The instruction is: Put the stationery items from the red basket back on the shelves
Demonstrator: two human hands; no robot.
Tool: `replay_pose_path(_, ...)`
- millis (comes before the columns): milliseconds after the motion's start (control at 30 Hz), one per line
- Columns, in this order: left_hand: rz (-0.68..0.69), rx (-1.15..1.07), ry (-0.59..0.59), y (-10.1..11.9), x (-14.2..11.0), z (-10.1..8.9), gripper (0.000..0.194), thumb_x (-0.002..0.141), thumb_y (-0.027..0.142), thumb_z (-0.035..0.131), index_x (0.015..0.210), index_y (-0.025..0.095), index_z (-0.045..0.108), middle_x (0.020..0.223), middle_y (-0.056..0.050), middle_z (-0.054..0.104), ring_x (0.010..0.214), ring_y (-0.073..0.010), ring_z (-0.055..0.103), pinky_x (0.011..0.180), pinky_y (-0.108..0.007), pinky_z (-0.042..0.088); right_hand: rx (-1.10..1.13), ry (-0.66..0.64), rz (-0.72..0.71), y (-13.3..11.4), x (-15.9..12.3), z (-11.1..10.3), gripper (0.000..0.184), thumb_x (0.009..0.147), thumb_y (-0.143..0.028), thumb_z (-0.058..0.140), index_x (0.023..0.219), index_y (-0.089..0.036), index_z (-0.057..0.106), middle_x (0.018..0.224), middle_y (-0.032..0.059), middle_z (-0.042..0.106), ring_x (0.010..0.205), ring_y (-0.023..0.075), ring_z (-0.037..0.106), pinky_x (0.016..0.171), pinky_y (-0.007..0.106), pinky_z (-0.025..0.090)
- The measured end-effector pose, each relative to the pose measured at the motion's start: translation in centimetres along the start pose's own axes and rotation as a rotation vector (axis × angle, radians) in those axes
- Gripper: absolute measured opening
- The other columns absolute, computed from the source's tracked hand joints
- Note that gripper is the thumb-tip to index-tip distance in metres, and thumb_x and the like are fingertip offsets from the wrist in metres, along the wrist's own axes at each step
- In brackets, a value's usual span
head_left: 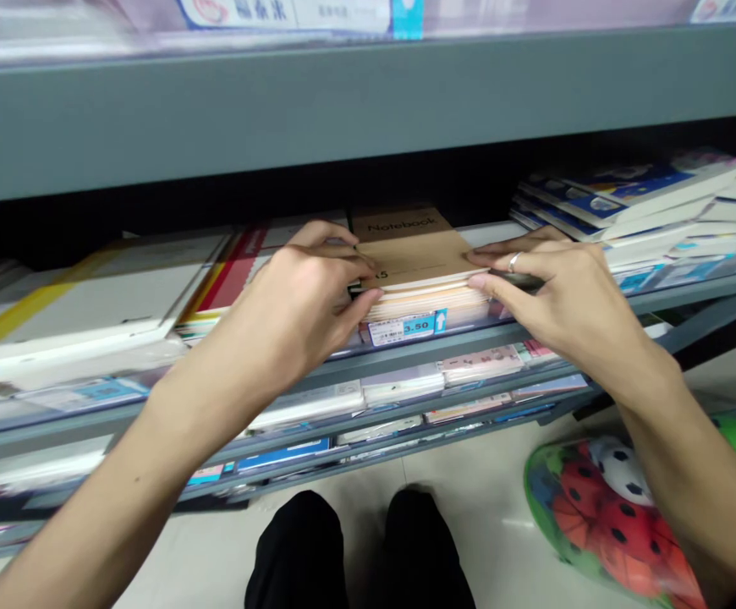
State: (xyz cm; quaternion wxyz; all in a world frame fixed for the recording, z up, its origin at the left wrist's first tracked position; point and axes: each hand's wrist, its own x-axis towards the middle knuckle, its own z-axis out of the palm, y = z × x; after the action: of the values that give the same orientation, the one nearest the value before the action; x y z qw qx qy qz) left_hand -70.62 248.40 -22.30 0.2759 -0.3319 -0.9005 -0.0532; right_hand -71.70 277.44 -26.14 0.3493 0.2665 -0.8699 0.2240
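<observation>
Fairly bright, even light reaches the notebook [422,255] — while the shelf recess [266,191] behind falls nearly black. Faint glare marks the pale floor [495,516]; the upper label [343,13] is blurred — its small print unreadable.

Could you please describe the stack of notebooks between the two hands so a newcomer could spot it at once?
Look just beneath the wide grey shelf front. Between the left hand and the right hand sits the rectangular stack of brown-covered paper notebooks. Its cover printed "Notebook" sets it apart from the blue-covered books at right.
</observation>
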Motion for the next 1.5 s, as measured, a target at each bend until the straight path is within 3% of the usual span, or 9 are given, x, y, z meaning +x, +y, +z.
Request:
replay_pose_path(233, -0.049, -0.069, -0.016, -0.1, 0.0, 0.0, 0.027, 0.102, 0.032, 0.059, 0.110, 0.022, 0.083, 0.112, -0.009, 0.079, 0.128, -0.0319, 0.066, 0.113, -0.045, 0.056, -0.021, 0.010, -0.006, 0.1, 0.0, 0.0, 0.018, 0.099, -0.039, 0.073, 0.099, -0.026, 0.086, 0.094, 0.0057, 0.083, 0.095, 0.0322, 0.078, 0.092, 0.048, 0.058)
replay_pose_path(500, -0.061, -0.072, 0.027, -0.2, -1.2, -0.5, 0.029, 0.105, 0.035, 0.062, 0.116, 0.018, 0.082, 0.121, -0.009, 0.081, 0.120, -0.0301, 0.075, 0.111, -0.044, 0.059, -0.001, 0.006, -0.018, 0.2, 0.0, 0.1, 0.017, 0.099, -0.035, 0.073, 0.106, -0.027, 0.086, 0.104, 0.0065, 0.084, 0.103, 0.0328, 0.078, 0.097, 0.050, 0.058)
replay_pose_path(700, -0.047, -0.053, 0.052, -0.5, -1.8, 0.5, 0.024, 0.102, 0.033, 0.069, 0.115, 0.017, 0.080, 0.125, -0.012, 0.080, 0.115, -0.0301, 0.077, 0.104, -0.042, 0.061, 0.002, 0.007, -0.032, 0.4, 0.0, 0.1, 0.018, 0.099, -0.034, 0.073, 0.110, -0.027, 0.086, 0.111, 0.0062, 0.084, 0.109, 0.0325, 0.077, 0.099, 0.051, 0.059)
replay_pose_path(800, -0.020, -0.012, 0.121, -0.1, -2.2, 0.9, 0.019, 0.102, 0.030, 0.071, 0.109, 0.015, 0.079, 0.122, -0.014, 0.079, 0.116, -0.0312, 0.075, 0.103, -0.044, 0.060, -0.023, 0.015, -0.054, 0.3, -0.1, 0.1, 0.020, 0.100, -0.034, 0.073, 0.113, -0.026, 0.085, 0.114, 0.0076, 0.083, 0.110, 0.0332, 0.076, 0.100, 0.053, 0.058)
replay_pose_path(900, 0.005, 0.045, 0.267, 1.1, -3.0, 0.8, 0.017, 0.103, 0.026, 0.069, 0.114, 0.016, 0.077, 0.124, -0.015, 0.076, 0.120, -0.0314, 0.070, 0.101, -0.045, 0.059, -0.037, 0.119, -0.080, -0.9, -0.8, 0.0, 0.022, 0.101, -0.033, 0.071, 0.119, -0.026, 0.082, 0.123, 0.0098, 0.079, 0.115, 0.0335, 0.072, 0.104, 0.055, 0.055)
replay_pose_path(967, 0.013, 0.072, 0.345, 2.1, -3.8, 0.8, 0.014, 0.104, 0.024, 0.067, 0.112, 0.018, 0.076, 0.115, -0.014, 0.073, 0.111, -0.0290, 0.068, 0.092, -0.043, 0.059, 0.007, 0.174, -0.100, -2.1, -1.6, 0.3, 0.022, 0.102, -0.031, 0.069, 0.120, -0.024, 0.081, 0.121, 0.0112, 0.076, 0.112, 0.0310, 0.072, 0.100, 0.050, 0.057)
replay_pose_path(1100, 0.036, 0.094, 0.269, 3.3, -4.8, 1.5, 0.014, 0.105, 0.020, 0.063, 0.105, 0.017, 0.077, 0.104, -0.012, 0.066, 0.093, -0.0257, 0.061, 0.078, -0.041, 0.056, 0.103, 0.053, -0.145, -3.8, -2.6, 1.4, 0.016, 0.104, -0.026, 0.067, 0.113, -0.021, 0.079, 0.102, 0.0081, 0.074, 0.091, 0.0234, 0.072, 0.084, 0.039, 0.058)
replay_pose_path(1333, -0.001, 0.047, 0.268, 2.9, -4.3, 3.0, 0.018, 0.105, 0.014, 0.059, 0.098, 0.015, 0.075, 0.098, -0.011, 0.065, 0.091, -0.0247, 0.055, 0.075, -0.040, 0.054, 0.115, 0.020, -0.130, -3.9, -2.3, 2.5, 0.018, 0.107, -0.021, 0.060, 0.099, -0.018, 0.077, 0.098, 0.0082, 0.074, 0.092, 0.0235, 0.071, 0.083, 0.038, 0.056)
replay_pose_path(1500, -0.037, 0.047, 0.245, 3.4, -4.4, 1.0, 0.019, 0.106, 0.023, 0.058, 0.102, 0.020, 0.076, 0.103, -0.013, 0.069, 0.097, -0.0280, 0.059, 0.083, -0.046, 0.057, 0.036, 0.023, -0.072, -4.5, -2.0, 0.5, 0.021, 0.107, -0.027, 0.059, 0.108, -0.024, 0.080, 0.103, 0.0077, 0.077, 0.100, 0.0269, 0.072, 0.092, 0.043, 0.057)
